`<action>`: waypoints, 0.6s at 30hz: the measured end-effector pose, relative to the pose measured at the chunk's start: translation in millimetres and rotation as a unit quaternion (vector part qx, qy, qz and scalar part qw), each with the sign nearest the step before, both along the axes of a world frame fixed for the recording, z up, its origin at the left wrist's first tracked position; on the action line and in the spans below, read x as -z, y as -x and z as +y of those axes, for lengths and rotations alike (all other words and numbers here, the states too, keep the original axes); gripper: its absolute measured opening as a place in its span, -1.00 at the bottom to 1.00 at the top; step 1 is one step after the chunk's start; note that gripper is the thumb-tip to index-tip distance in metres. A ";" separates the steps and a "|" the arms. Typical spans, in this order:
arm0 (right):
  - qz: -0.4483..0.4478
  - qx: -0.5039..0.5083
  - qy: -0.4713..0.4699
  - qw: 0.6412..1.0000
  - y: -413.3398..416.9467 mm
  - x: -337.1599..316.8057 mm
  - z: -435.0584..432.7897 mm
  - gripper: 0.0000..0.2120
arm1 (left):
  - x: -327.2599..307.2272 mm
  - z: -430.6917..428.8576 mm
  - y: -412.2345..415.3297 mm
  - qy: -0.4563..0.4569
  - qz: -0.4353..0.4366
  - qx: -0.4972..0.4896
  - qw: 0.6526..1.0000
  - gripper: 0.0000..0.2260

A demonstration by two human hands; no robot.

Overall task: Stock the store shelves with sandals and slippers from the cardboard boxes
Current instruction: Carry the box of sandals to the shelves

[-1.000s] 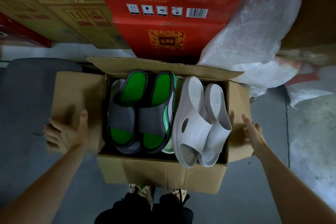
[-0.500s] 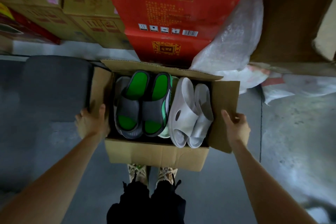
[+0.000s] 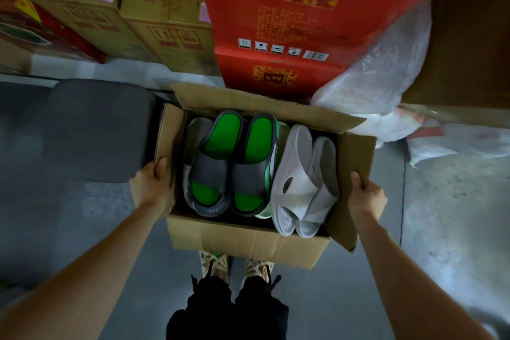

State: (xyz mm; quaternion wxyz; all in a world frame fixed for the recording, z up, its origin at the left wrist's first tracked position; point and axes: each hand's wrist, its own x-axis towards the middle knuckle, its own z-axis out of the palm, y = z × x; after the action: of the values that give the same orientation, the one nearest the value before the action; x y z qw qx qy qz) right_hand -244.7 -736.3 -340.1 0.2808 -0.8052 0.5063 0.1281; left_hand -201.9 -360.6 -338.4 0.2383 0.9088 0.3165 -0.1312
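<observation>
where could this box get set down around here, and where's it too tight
Bare grey floor lies left of the cardboard box, beyond the left hand, and pale floor lies right of the right hand. It is crowded behind: the red carton, stacked brown cartons and plastic bags press close to the box's far flap.

both forearms are bare to the edge of view; no sleeves, watch, bands or gloves visible on either arm. left hand [image 3: 150,188] bare, no rings seen. right hand [image 3: 367,196] bare, no rings seen. lower body: black trousers [image 3: 229,309], loose fabric, bunched at the hems over the ankles. footwear: a pair of lace-up shoes [image 3: 215,262] in a mottled tan-and-cream pattern with dark laces; a small green mark shows on the left shoe. details of soles not discernible.
</observation>
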 end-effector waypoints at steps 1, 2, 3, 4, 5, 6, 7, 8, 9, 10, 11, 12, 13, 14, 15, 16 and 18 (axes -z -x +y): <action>0.001 0.000 0.003 1.000 3.8 -8.5 2.9 -0.59 | -7.8 2.8 1.8 -0.002 0.000 0.009 1.000 -0.57; 0.004 0.002 0.004 1.000 7.1 -18.8 6.3 -0.59 | -16.8 5.7 3.5 -0.001 0.001 0.016 1.000 -0.56; 0.006 0.002 0.006 1.000 10.1 -30.7 9.5 -0.59 | -26.9 8.3 5.1 -0.001 0.001 0.024 1.000 -0.55; 0.011 0.002 0.010 1.000 13.0 -43.7 12.6 -0.58 | -38.3 10.7 6.9 0.000 0.001 0.031 1.000 -0.55; 0.016 -0.002 0.016 1.000 16.2 -57.3 15.3 -0.56 | -50.9 13.2 9.5 0.003 0.000 0.034 0.999 -0.55; 0.019 -0.006 0.021 1.000 19.9 -72.6 18.8 -0.55 | -65.5 15.8 12.9 0.006 0.000 0.035 0.999 -0.55; 0.019 -0.011 0.023 0.999 24.3 -88.4 22.2 -0.54 | -81.4 18.8 16.9 0.008 0.000 0.034 0.999 -0.56; 0.019 -0.014 0.023 0.999 28.7 -105.7 26.4 -0.54 | -98.0 22.3 21.5 0.010 -0.001 0.033 0.999 -0.57; 0.018 -0.017 0.025 0.999 32.9 -123.3 30.2 -0.54 | -114.9 26.7 26.7 0.013 -0.004 0.033 0.999 -0.57; 0.016 -0.021 0.026 0.999 36.3 -141.1 34.6 -0.54 | -132.6 31.5 32.1 0.014 -0.008 0.032 0.999 -0.58; 0.013 -0.027 0.027 0.999 40.1 -158.7 38.6 -0.55 | -150.0 36.9 38.6 0.014 -0.009 0.031 0.999 -0.58; 0.008 -0.032 0.027 0.999 42.8 -175.3 42.8 -0.55 | -166.7 41.9 44.6 0.015 -0.012 0.030 0.999 -0.57; 0.002 -0.039 0.026 0.999 44.5 -191.1 47.5 -0.55 | -182.1 47.3 51.2 0.015 -0.015 0.028 0.999 -0.57; -0.001 -0.047 0.026 0.999 46.0 -206.9 52.7 -0.55 | -196.8 53.5 59.5 0.016 -0.018 0.021 0.999 -0.58; -0.004 -0.059 0.023 0.998 46.2 -220.8 58.2 -0.55 | -211.0 60.4 67.6 0.015 -0.024 0.010 1.000 -0.60; -0.007 -0.073 0.020 0.997 46.2 -234.9 64.5 -0.55 | -225.2 67.0 77.1 0.013 -0.031 -0.005 0.999 -0.62; -0.011 -0.112 0.018 0.994 44.0 -261.5 76.9 -0.54 | -252.0 80.1 96.8 0.010 -0.037 -0.032 0.999 -0.63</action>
State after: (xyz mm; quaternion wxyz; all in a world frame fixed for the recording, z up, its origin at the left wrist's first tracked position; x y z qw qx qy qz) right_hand -288.8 -659.4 -78.6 0.2558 -0.8630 0.4121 0.1409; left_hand -298.7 -280.6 -86.4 0.2633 0.8998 0.3353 -0.0934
